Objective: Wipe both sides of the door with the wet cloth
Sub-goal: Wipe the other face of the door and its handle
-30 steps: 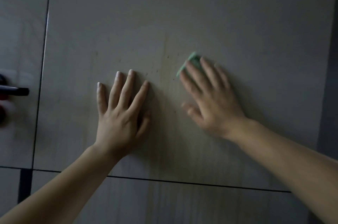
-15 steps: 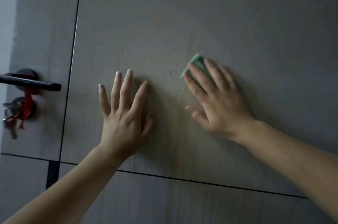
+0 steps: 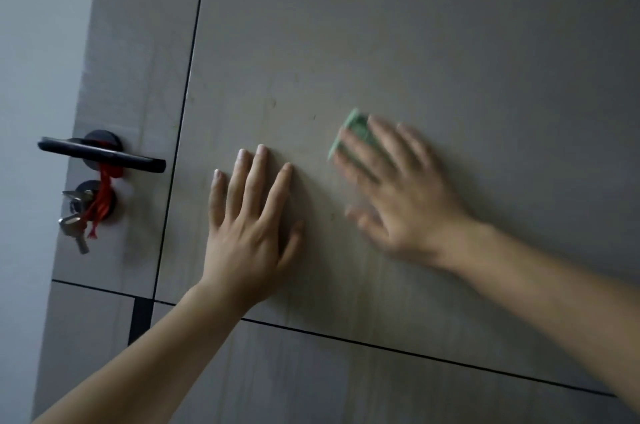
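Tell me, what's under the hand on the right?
A green cloth, pressed flat against the door by the right hand. Only its upper corner and one edge peek out; the hand covers the rest.

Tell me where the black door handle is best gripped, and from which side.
Probably the bare right stretch of the door handle, with the fingers coming over from above. The bar lies horizontal, and a red cord with keys hangs nearer its middle.

R hand (image 3: 410, 203) + cloth (image 3: 350, 128) flat on door (image 3: 415, 42)
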`<state>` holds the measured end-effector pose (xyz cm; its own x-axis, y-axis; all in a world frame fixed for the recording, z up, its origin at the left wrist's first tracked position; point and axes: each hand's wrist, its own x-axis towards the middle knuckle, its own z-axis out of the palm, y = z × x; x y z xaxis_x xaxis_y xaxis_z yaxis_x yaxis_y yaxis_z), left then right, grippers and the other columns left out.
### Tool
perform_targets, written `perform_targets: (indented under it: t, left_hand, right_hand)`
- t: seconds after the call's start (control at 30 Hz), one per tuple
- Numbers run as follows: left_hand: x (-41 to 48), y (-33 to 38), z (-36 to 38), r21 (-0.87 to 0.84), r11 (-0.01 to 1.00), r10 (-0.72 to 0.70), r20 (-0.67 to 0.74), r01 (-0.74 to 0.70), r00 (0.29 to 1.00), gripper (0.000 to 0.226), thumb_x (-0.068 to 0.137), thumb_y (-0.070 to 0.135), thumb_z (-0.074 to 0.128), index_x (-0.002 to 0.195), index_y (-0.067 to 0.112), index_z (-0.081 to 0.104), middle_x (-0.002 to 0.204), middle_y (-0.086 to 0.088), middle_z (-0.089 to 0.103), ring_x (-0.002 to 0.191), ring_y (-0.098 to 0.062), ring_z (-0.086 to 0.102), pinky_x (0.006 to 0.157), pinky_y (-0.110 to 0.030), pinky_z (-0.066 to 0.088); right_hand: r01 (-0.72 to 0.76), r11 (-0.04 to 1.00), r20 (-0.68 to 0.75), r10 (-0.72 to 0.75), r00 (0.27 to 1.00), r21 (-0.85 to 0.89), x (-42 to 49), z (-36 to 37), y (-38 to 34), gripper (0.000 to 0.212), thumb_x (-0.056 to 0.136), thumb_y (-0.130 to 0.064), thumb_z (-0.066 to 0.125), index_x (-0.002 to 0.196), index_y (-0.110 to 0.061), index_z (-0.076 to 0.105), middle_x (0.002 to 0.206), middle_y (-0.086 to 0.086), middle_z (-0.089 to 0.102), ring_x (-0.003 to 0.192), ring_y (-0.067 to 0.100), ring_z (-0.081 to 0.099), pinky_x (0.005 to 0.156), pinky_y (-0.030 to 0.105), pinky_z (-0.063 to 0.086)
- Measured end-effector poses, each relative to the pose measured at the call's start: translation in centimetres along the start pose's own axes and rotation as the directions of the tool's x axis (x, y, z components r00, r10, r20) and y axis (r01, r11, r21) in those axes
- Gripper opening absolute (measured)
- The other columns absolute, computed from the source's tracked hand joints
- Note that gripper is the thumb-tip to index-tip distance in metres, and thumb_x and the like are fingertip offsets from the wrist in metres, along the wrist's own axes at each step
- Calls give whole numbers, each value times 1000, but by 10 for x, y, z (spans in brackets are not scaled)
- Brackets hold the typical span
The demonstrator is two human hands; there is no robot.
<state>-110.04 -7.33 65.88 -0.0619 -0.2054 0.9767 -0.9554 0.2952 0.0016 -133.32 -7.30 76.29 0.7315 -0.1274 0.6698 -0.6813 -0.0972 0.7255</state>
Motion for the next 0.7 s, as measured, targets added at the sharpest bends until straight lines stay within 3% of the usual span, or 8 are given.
perform_targets:
  t: [0.07, 0.13, 0.23, 0.33, 0.47, 0.57, 0.63, 0.7]
  left_hand:
    - [-4, -9, -3, 23, 999, -32, 18, 32, 999, 71, 97, 52, 39, 161, 20, 29, 170, -15, 14, 158, -36, 4, 121, -69, 9]
    - [-6, -15, -4, 22, 998, -57, 38, 56, 998, 71, 98, 54, 37, 162, 25, 26, 171, -13, 11, 159, -35, 1, 120, -70, 6]
    - [-7, -16, -3, 18, 999, -52, 40, 51, 998, 70, 99, 53, 37, 162, 26, 24, 171, -12, 9, 159, -34, -1, 120, -71, 5]
    - [-7, -16, -2, 18, 999, -37, 26, 36, 999, 70, 99, 52, 37, 162, 26, 24, 171, -12, 11, 159, -34, 0, 121, -70, 4]
    - [-12, -30, -3, 4, 1000, -5, -2, 5, 1000, 69, 98, 49, 40, 161, 22, 29, 171, -12, 15, 159, -33, 6, 122, -67, 10]
    - [-18, -41, -4, 6, 999, -40, -16, 41, 999, 70, 97, 49, 41, 161, 24, 29, 171, -11, 15, 159, -32, 6, 124, -63, 12]
    - [-19, -44, -5, -3, 998, -62, -4, 62, 998, 70, 98, 50, 39, 161, 25, 28, 171, -10, 14, 159, -31, 3, 124, -61, 10]
    - [-21, -44, -7, -10, 998, -64, 4, 64, 998, 69, 99, 50, 38, 161, 25, 28, 171, -9, 14, 159, -31, 2, 125, -61, 10]
  right_hand:
    - [165, 986, 43, -165, 985, 0, -23, 2, -11, 72, 98, -57, 39, 160, -22, 31, 168, 4, 23, 155, 35, 19, 124, 56, 18]
    - [192, 981, 63, -191, 980, -15, -11, 0, 4, 68, 99, -56, 36, 159, -24, 32, 168, 3, 25, 154, 34, 21, 124, 54, 19]
    - [-81, 997, 8, 81, 997, 1, 50, -7, 39, 71, 97, -56, 28, 160, -21, 29, 168, 8, 23, 153, 38, 22, 122, 54, 14]
    - [-307, 951, 4, 307, 952, 44, 101, -16, 39, 77, 95, -60, 20, 162, -21, 20, 171, 5, 11, 156, 36, 11, 124, 53, 7]
    - [-7, 1000, -5, 7, 1000, -4, 65, 0, -22, 75, 97, -60, 28, 161, -19, 28, 169, 7, 19, 155, 38, 17, 125, 55, 14]
    - [231, 973, 65, -231, 971, 9, 32, 4, -36, 71, 99, -59, 34, 160, -23, 30, 168, 3, 23, 155, 34, 19, 124, 55, 17]
    - [230, 973, 70, -228, 971, -10, 52, 2, -18, 69, 99, -57, 32, 159, -24, 32, 167, 4, 26, 154, 35, 23, 123, 53, 18]
    - [56, 998, 31, -55, 998, -13, 94, -2, 2, 71, 97, -56, 29, 159, -22, 32, 167, 7, 25, 153, 37, 24, 122, 53, 17]
